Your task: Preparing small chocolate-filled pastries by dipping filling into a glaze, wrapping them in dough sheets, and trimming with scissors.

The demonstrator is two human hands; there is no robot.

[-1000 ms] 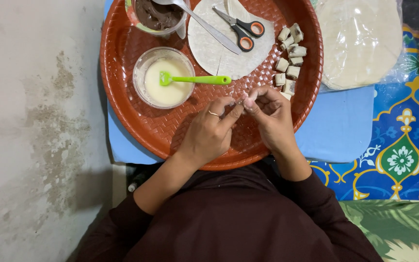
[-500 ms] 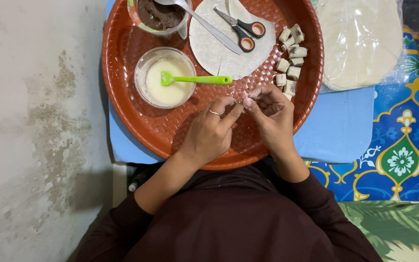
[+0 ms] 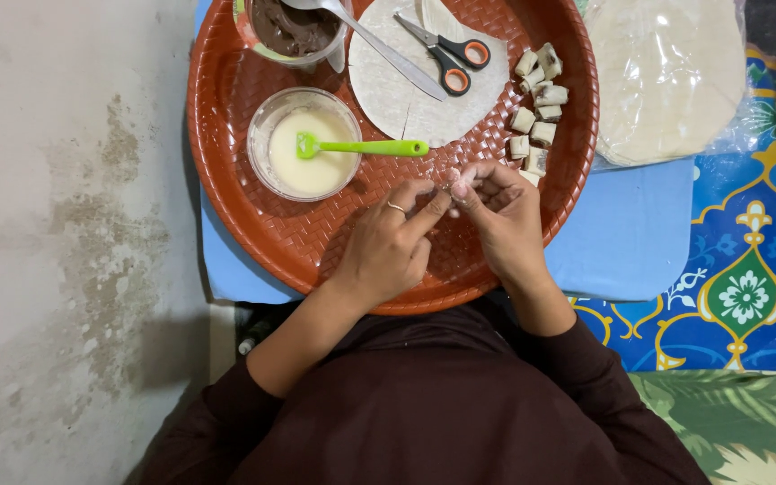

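A small pale roll [image 3: 452,182] is pinched between the fingertips of both hands over the tray [image 3: 253,207], just inside its lower half and a little toward 4 o'clock from its centre. The left hand [image 3: 388,247] has its thumb and forefinger pressed onto the roll from 9 o'clock, a ring on one finger; the right hand [image 3: 503,220] closes on it from 3 o'clock, its fingers curled inward. The piece is held low over the tray, seemingly so that any paste or crumbs drop there and not on the cloth.

At 12 o'clock from the roll lies a round wrapper [image 3: 406,90], cut in places, with scissors [image 3: 446,56] and a spoon [image 3: 379,43] laid across it. At 1 o'clock, touching or just beside the right fingers, a cluster of finished rolls [image 3: 536,99] is gathered near the rim. At 10 o'clock stands a clear bowl [image 3: 258,153] of white paste with a green brush [image 3: 361,146], its handle pointing at the hands and within easy reach. A cup of dark filling [image 3: 294,27] sits at 11 o'clock, cut off by the frame.

Beyond the tray, a bagged stack of wrappers [image 3: 666,72] lies at 2 o'clock on a blue cloth [image 3: 626,242]. A patterned mat [image 3: 747,287] is spread at 4 o'clock. Nothing stands between the hands and the roll; the brush handle is the nearest obstacle.
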